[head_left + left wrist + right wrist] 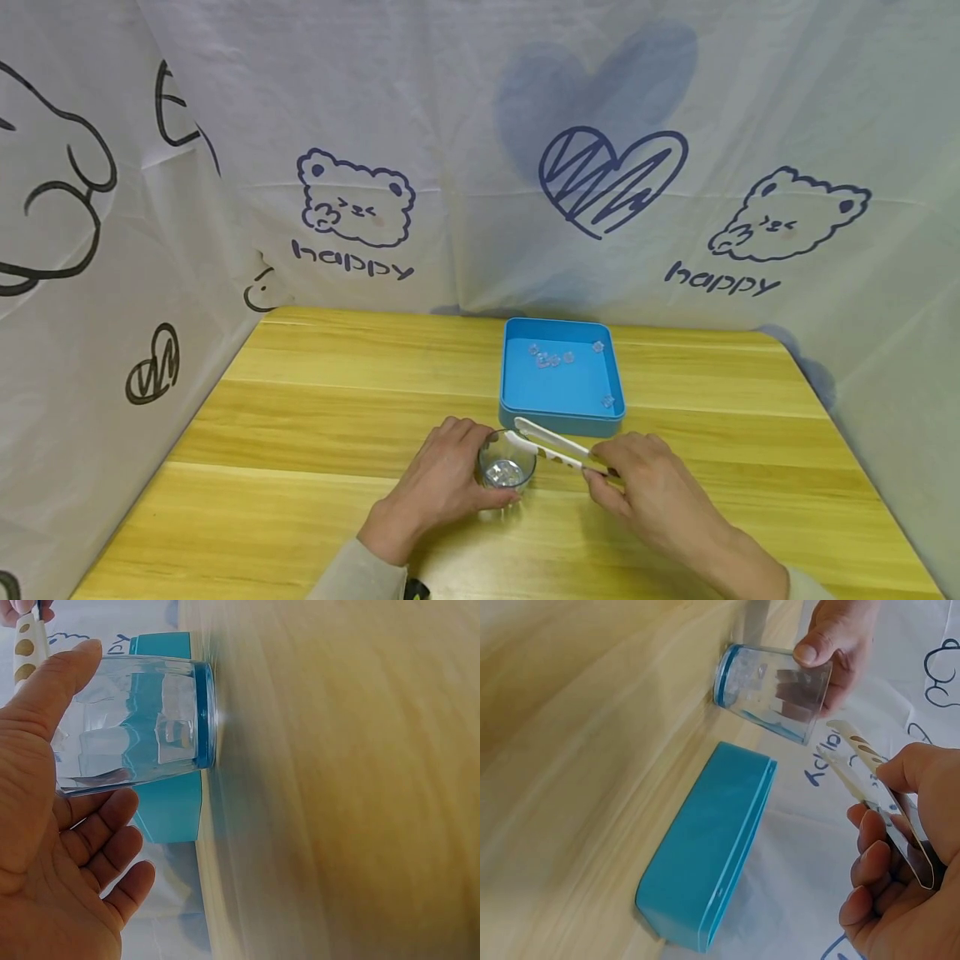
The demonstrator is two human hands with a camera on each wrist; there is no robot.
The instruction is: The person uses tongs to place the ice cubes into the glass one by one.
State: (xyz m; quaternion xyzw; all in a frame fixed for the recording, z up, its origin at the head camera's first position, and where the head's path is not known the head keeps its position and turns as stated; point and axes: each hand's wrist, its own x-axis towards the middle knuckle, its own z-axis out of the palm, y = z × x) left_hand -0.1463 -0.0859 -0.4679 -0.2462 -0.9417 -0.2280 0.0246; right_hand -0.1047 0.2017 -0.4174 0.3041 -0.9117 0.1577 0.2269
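Note:
My left hand [438, 475] holds a clear drinking glass [112, 727] by its upper part, thumb on one side and fingers on the other. The glass stands upright on the table, with clear pieces [504, 473] lying at its bottom. In my right hand [660, 492] is a pair of tongs [551, 438] with white, brown-spotted arms, pinched between thumb and fingers. The tong tips are spread apart beside the glass's mouth and overlap its rim in the head view. Nothing shows between them in the right wrist view.
Behind the glass sits a shallow blue tray [555, 398] with several small clear pieces [554, 361] scattered inside. Wood-grain tabletop [322, 425] spreads to both sides. A white printed cloth [465, 167] hangs along the back and sides.

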